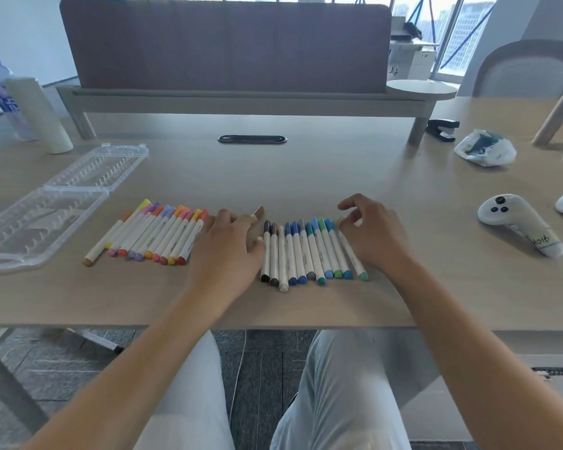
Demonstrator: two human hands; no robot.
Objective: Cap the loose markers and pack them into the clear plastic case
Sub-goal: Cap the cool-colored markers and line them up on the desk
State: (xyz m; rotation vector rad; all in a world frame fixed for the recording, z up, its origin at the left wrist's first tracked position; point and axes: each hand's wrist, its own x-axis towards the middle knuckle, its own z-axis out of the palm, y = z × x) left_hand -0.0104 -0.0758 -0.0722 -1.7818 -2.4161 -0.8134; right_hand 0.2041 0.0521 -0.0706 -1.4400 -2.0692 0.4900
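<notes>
Clear plastic, hinged flat open, is where all of this has to end up: the case (46,206) lies at the far left of the counter (306,177), well apart from my hands, and I can see nothing in its ribbed halves.

There is only the head view to go by. In it, the warm-coloured markers (153,233) lie in a slanted row between the case and my left hand (228,248). The cool-coloured markers (309,251) (browns, a white, blues, greens) sit in a second row between my two hands. My left hand lies flat, fingers stretched out and pressing against the brown end of that row, gripping nothing. My right hand (371,232) rests at the green end with fingers loosely bent, fingertips touching the tops of the outermost markers; I cannot tell whether it pinches one.

From here every marker looks capped, though the far tips are small, so I judge the packing is what remains.

The risks I see: the barrels are round and lie side by side, so squeezing the row from both ends could make them ride up over each other or roll toward the counter's near edge and drop into my lap. Scooping too many at once could also spill some on the long carry to the case, and its ribs look to take them one by one.
</notes>
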